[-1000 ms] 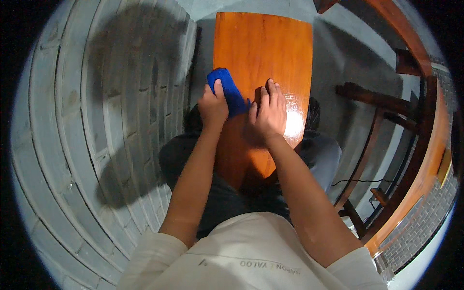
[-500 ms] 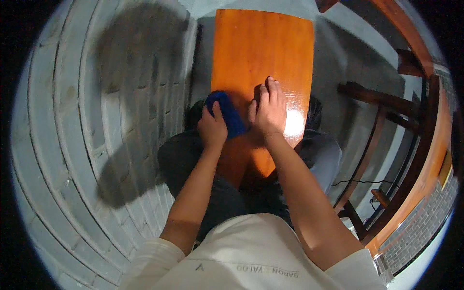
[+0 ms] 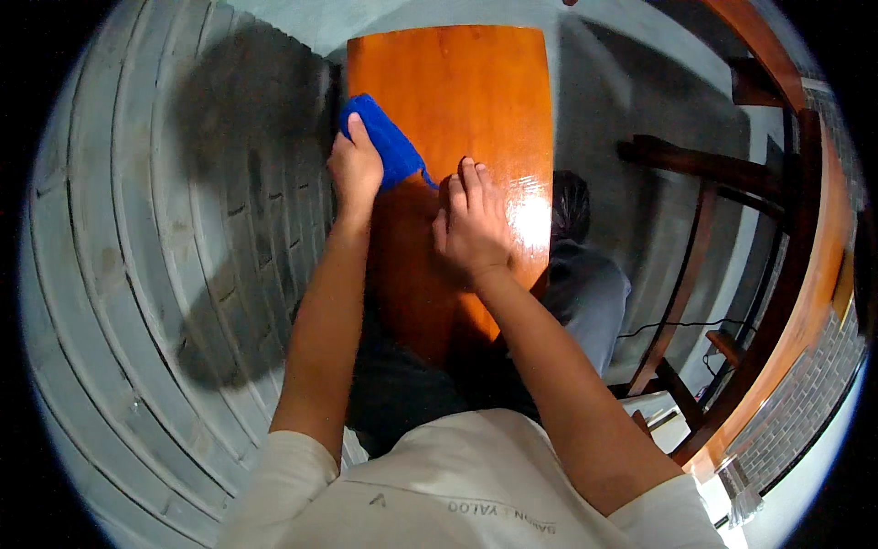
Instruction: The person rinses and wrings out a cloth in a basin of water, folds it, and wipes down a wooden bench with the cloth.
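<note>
A varnished orange-brown wooden board (image 3: pixel 457 91) stretches away between my legs, with a bright glare spot near its right edge. My left hand (image 3: pixel 357 169) is closed on a blue cloth (image 3: pixel 386 142) at the board's left edge; the thumb lies on top and the fingers are hidden beneath the edge side. A corner of the cloth trails toward the middle of the board. My right hand (image 3: pixel 477 220) rests on the board's surface right of the cloth, fingers stretched forward, holding nothing.
A grey block wall (image 3: pixel 165 229) runs close along the left. On the right stands dark wooden furniture framing (image 3: pixel 704 169) with legs and rails. A thin black cable (image 3: pixel 677 323) crosses near its lower part. My knee (image 3: pixel 590 293) is beside the board's right edge.
My left hand has slid the blue cloth forward along the board's left edge. In the picture, the board and my right hand sit further left.
</note>
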A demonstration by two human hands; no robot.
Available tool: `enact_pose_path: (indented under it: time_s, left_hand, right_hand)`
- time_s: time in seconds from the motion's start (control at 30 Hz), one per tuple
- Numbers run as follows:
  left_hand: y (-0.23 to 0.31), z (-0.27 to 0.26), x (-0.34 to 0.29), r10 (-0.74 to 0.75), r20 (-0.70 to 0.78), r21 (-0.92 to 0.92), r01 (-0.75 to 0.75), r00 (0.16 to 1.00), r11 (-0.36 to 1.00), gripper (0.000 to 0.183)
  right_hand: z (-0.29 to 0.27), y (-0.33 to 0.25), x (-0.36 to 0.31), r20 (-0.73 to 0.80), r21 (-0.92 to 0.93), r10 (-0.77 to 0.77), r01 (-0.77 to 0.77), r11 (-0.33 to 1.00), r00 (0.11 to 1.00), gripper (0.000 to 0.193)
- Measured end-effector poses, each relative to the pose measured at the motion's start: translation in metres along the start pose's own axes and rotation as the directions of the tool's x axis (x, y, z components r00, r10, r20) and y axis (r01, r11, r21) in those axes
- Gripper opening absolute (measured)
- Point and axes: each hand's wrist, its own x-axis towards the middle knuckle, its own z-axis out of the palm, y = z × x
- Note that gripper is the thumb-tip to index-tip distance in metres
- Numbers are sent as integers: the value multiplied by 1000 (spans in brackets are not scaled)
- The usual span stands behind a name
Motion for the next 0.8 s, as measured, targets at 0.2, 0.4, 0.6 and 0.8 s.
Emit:
enact_pose_path:
  time_s: [0.2, 0.4, 0.6, 0.8]
  left_hand:
    - [39, 6, 36, -30, 13, 31, 30, 999, 999, 61]
    - [50, 25, 81, 3, 13, 59, -4, 1000, 998, 61]
    - [51, 39, 113, 193, 1, 129, -192, 981, 973, 59]
    - [66, 30, 113, 418, 66, 209, -422, 906, 882, 54]
  right_hand:
    - [-4, 2, 1, 26, 42, 19, -20, 999, 999, 48]
    - [-4, 6, -3, 4, 45, 8, -8, 999, 1000, 47]
    - [-4, 6, -5, 52, 40, 23, -25, 999, 998, 46]
    - [-6, 6, -5, 70, 56, 31, -35, 998, 997, 46]
